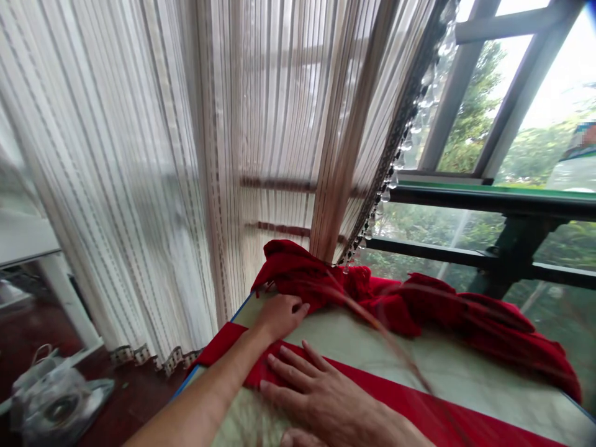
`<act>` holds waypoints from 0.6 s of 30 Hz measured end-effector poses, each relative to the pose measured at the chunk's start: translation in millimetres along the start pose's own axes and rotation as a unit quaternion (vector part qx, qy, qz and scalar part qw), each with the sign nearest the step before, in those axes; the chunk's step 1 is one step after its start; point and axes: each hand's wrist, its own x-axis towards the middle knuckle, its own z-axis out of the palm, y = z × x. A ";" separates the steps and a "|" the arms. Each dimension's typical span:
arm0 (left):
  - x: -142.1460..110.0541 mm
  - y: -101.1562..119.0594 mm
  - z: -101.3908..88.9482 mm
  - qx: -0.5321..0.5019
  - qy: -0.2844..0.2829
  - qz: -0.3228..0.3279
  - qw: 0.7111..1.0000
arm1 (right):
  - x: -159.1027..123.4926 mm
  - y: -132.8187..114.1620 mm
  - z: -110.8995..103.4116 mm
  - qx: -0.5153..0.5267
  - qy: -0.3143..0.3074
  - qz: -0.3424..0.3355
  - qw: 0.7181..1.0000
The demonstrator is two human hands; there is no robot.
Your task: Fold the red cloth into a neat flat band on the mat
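Observation:
A long red cloth strip (pixel 363 388) lies folded across the pale tabletop (pixel 316 329). My right hand (pixel 321 388) rests palm down on that strip, its fingers spread out. Beyond it, my left hand (pixel 282 315) is on the pale surface between the strip and a bunched red cloth (pixel 395 304). Its fingers are curled in, and I see nothing between them. The bunched cloth runs along the table's far edge in loose folds, with what looks like fringe at its left end. Blurred thin strands cross the view in front of the table.
A sheer striped curtain (pixel 177 155) with a beaded edge hangs just past the table. Behind the table are a dark railing (pixel 465 198) and window frames. A white table (pixel 28 236) and a clear plastic bag (pixel 58 397) are at left. Part of a person (pixel 577 161) appears at right.

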 end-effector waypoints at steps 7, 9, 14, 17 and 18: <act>1.5 -2.7 3.2 -0.004 0.003 0.006 1.000 | -1.4 -5.2 -6.3 -0.020 0.017 0.017 1.000; 1.8 -2.6 3.8 -0.004 0.004 0.006 1.000 | -1.5 -3.4 -5.4 -0.020 0.018 0.008 1.000; 3.4 -2.2 4.4 -0.004 0.002 0.007 1.000 | -2.6 -4.5 -8.2 0.012 0.000 0.018 1.000; 3.9 -2.0 4.3 -0.006 0.004 0.008 1.000 | -4.5 -5.9 -9.7 0.026 -0.006 0.050 0.998; 3.8 -1.9 4.2 -0.006 0.005 0.007 1.000 | -5.1 -5.8 -9.9 0.030 -0.009 0.053 0.998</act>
